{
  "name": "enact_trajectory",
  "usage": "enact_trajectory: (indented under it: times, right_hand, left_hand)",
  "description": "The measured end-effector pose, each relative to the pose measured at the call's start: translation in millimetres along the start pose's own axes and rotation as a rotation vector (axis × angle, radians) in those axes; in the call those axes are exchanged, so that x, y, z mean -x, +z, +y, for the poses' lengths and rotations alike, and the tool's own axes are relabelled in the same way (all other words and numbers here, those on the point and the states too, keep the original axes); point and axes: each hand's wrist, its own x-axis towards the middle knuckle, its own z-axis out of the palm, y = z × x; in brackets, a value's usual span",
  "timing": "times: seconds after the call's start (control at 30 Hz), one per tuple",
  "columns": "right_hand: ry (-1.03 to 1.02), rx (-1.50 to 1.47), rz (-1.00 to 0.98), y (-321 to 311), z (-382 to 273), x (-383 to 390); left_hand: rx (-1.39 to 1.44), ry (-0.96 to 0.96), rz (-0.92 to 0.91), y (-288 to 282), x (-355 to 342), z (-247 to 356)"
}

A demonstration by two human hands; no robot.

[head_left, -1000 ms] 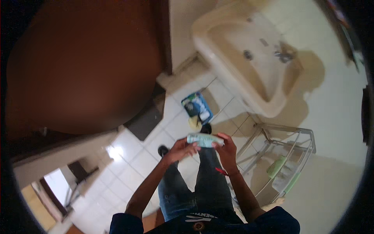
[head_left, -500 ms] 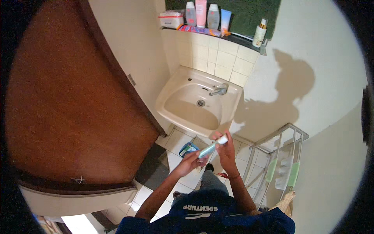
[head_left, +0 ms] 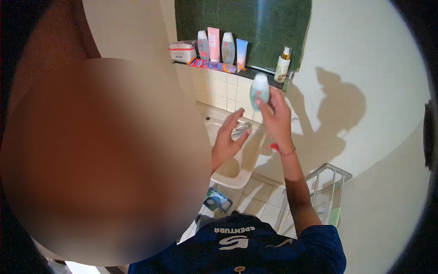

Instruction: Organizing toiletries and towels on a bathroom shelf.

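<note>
A pale blue-green tube (head_left: pixel 260 91) is gripped upright in the right hand (head_left: pixel 275 119), fingers closed round its lower part, raised in front of the shelf (head_left: pixel 255 72). The left hand (head_left: pixel 229 137) is spread, fingers released, empty, above the sink (head_left: pixel 237 176).

On the shelf a white box (head_left: pixel 183 50) with red marks is seen at the left, then a grey-white bottle (head_left: pixel 203 44), a pink tube (head_left: pixel 213 44), a second white bottle (head_left: pixel 227 47) and a light blue tube (head_left: pixel 241 51); flat coloured packets (head_left: pixel 212 65) lie in front. A cream bottle with a gold cap (head_left: pixel 282 65) stands at the right end.

Half a second earlier the tube was held lower, slanted, between both hands below the sink; since then it has been lifted and the left hand taken off it.
</note>
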Motion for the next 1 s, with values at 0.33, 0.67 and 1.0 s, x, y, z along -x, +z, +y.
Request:
enact_trajectory:
  times: [0.33, 0.67, 1.0]
  right_hand:
    - [-0.166, 0.206, 0.128, 12.2, 67.2, -122.5]
    - [-0.121, 0.410, 0.193, 26.2, 87.7, -137.3]
    - [-0.145, 0.578, 0.158, 25.1, 94.3, -140.3]
  left_hand:
    - [-0.424, 0.383, 0.009, -32.5, -112.9, -16.5]
    - [-0.516, 0.426, -0.061, -49.8, -123.7, -50.0]
    - [-0.542, 0.521, -0.067, -44.2, -145.2, -48.0]
